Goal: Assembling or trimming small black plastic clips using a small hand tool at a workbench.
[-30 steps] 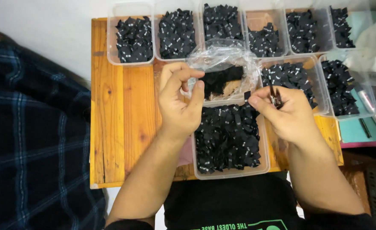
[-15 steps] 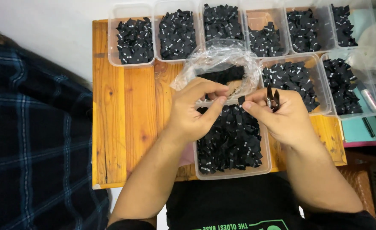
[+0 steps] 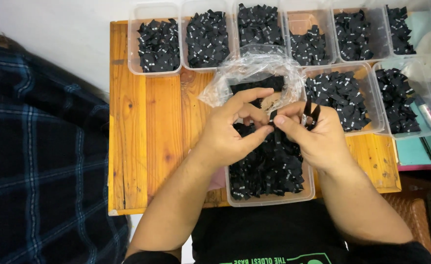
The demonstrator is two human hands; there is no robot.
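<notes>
Head camera: at frame centre, the left hand (image 3: 230,134) and right hand (image 3: 318,137) are pinching one small black label (image 3: 272,117) between fingertips, above the clear tub (image 3: 269,199); the right is also gripping black snips (image 3: 310,115).

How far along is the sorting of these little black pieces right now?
Looks done: eight clear tubs along the back and right of the wooden table hold piles of black pieces. In hand: the left hand and right hand pinch one piece together; the right also grips small black snips. Left: the near tub is heaped, and the clear bag holds more.
</notes>
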